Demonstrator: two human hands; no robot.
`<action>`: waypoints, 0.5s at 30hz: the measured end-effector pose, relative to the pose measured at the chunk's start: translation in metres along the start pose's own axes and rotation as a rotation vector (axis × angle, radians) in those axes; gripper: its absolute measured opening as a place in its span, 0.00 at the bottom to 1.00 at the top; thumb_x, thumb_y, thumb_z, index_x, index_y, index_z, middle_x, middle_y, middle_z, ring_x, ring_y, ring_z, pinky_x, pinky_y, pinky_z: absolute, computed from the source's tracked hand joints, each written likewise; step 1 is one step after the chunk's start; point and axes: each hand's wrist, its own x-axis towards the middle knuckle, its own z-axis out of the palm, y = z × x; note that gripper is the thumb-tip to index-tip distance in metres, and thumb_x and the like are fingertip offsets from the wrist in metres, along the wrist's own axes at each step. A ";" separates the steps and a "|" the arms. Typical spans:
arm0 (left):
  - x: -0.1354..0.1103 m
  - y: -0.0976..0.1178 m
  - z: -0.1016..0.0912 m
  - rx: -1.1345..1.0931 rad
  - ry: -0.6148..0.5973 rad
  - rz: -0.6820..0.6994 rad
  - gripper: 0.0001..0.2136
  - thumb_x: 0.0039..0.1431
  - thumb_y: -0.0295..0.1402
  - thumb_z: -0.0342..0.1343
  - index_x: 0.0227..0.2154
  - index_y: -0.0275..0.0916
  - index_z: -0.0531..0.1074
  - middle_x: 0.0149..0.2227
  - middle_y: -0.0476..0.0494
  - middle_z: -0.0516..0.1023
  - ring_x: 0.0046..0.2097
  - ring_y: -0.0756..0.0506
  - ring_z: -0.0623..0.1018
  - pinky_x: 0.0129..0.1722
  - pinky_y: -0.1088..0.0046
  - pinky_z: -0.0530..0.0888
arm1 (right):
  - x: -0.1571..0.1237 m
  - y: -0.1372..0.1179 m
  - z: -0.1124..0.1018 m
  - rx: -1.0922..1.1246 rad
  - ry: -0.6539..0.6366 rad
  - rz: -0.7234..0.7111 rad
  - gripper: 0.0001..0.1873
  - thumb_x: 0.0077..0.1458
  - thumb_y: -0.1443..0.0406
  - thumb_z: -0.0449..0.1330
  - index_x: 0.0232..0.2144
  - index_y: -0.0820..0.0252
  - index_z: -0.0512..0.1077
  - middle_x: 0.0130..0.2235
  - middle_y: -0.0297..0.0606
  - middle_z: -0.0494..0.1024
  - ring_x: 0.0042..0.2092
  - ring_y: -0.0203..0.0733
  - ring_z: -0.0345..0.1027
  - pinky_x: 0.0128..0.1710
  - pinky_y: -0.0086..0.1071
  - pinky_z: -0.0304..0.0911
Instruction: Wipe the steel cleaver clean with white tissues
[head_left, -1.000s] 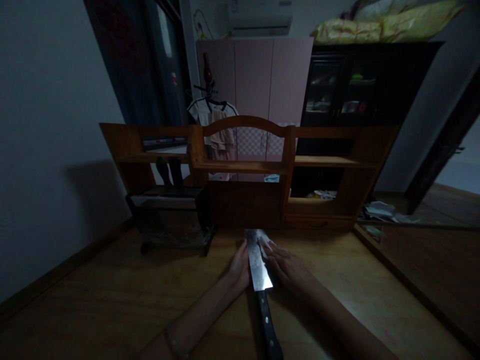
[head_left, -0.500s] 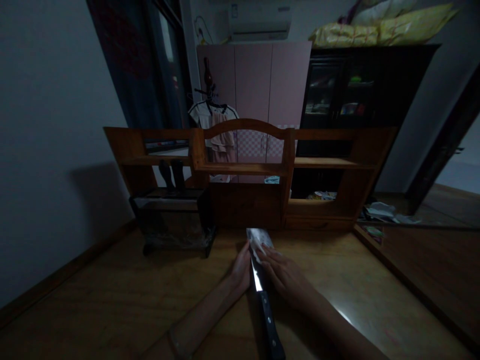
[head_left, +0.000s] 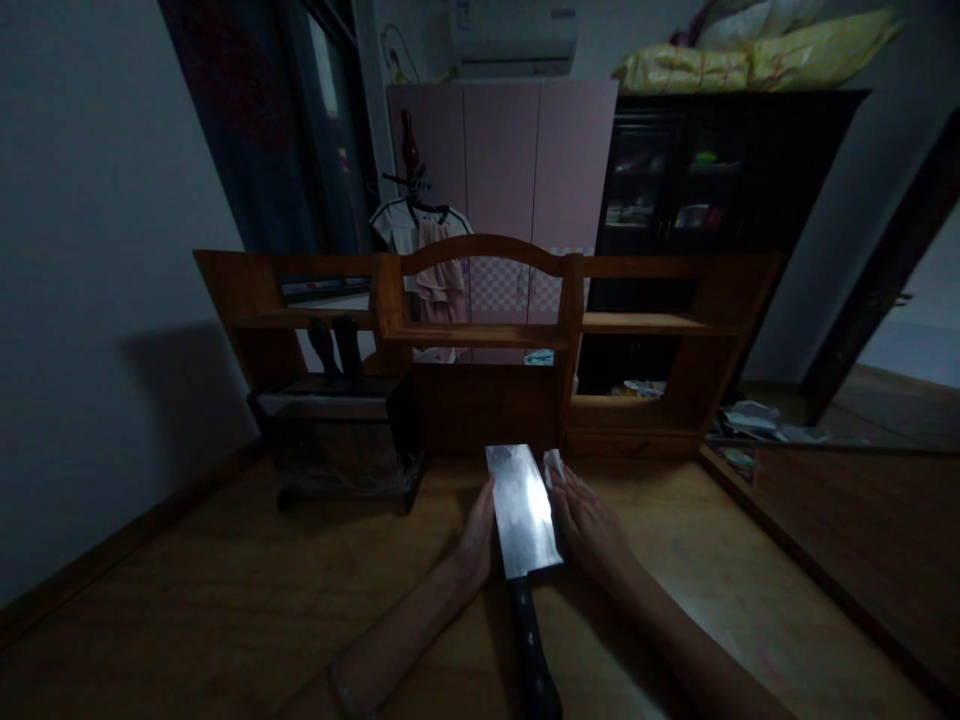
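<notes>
A cleaver with a broad shiny blade and a black riveted handle points away from me above the wooden table. Along the blade's left edge, my left hand grips the cleaver, its fingers partly hidden behind the metal. My right hand is just right of the blade, closed on a crumpled white tissue. The whole upper face of the blade shows.
At the back left stands a black knife block with two dark handles sticking up. A wooden shelf unit runs along the table's far side. Beyond are a pink wardrobe and a dark cabinet.
My right hand has moved with the tissue from on top of the blade to its right side. The blade's face has turned up into fuller view. My left hand keeps its hold.
</notes>
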 end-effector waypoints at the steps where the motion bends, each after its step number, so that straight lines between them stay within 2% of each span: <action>1: -0.001 -0.001 0.000 0.009 0.008 0.003 0.22 0.65 0.43 0.50 0.52 0.31 0.71 0.53 0.35 0.75 0.55 0.39 0.73 0.58 0.66 0.65 | 0.000 -0.001 -0.001 0.007 0.038 0.005 0.26 0.68 0.58 0.40 0.65 0.57 0.53 0.66 0.40 0.54 0.66 0.46 0.47 0.65 0.49 0.50; 3: -0.002 -0.001 0.000 0.012 0.004 -0.003 0.22 0.65 0.44 0.49 0.53 0.31 0.71 0.53 0.35 0.75 0.55 0.38 0.73 0.58 0.65 0.66 | 0.000 -0.005 -0.004 0.031 0.091 -0.014 0.25 0.68 0.59 0.41 0.65 0.55 0.53 0.66 0.38 0.54 0.66 0.46 0.47 0.65 0.50 0.50; 5: -0.002 -0.002 0.000 -0.007 0.002 0.013 0.22 0.65 0.43 0.49 0.52 0.31 0.72 0.52 0.36 0.76 0.54 0.39 0.74 0.57 0.66 0.66 | -0.001 -0.014 -0.007 0.063 0.092 -0.073 0.25 0.68 0.60 0.41 0.65 0.53 0.52 0.66 0.36 0.53 0.67 0.45 0.46 0.65 0.50 0.49; 7: -0.002 -0.002 0.000 -0.046 0.016 0.022 0.20 0.66 0.42 0.49 0.51 0.32 0.72 0.50 0.37 0.77 0.53 0.41 0.75 0.57 0.68 0.67 | -0.004 -0.028 -0.011 0.089 0.032 -0.165 0.25 0.68 0.61 0.41 0.65 0.51 0.51 0.67 0.34 0.53 0.67 0.45 0.45 0.66 0.50 0.48; 10: -0.002 -0.003 -0.001 -0.110 -0.014 -0.062 0.24 0.65 0.46 0.48 0.50 0.29 0.73 0.47 0.34 0.78 0.51 0.40 0.76 0.56 0.66 0.68 | -0.007 -0.050 -0.016 0.103 -0.118 -0.278 0.25 0.68 0.62 0.42 0.66 0.50 0.48 0.67 0.33 0.50 0.68 0.43 0.42 0.66 0.47 0.48; 13: -0.001 -0.005 -0.003 -0.131 -0.099 -0.120 0.28 0.63 0.51 0.47 0.48 0.26 0.73 0.45 0.31 0.78 0.51 0.37 0.76 0.56 0.64 0.68 | -0.008 -0.065 -0.021 0.096 -0.230 -0.319 0.26 0.68 0.62 0.42 0.67 0.51 0.46 0.68 0.33 0.45 0.68 0.42 0.39 0.67 0.44 0.46; 15: -0.001 -0.005 -0.003 -0.113 -0.112 -0.096 0.28 0.64 0.50 0.47 0.48 0.27 0.73 0.45 0.31 0.78 0.52 0.38 0.76 0.56 0.64 0.68 | -0.007 -0.066 -0.023 0.092 -0.239 -0.323 0.27 0.68 0.62 0.42 0.67 0.51 0.46 0.68 0.33 0.45 0.68 0.42 0.39 0.67 0.45 0.45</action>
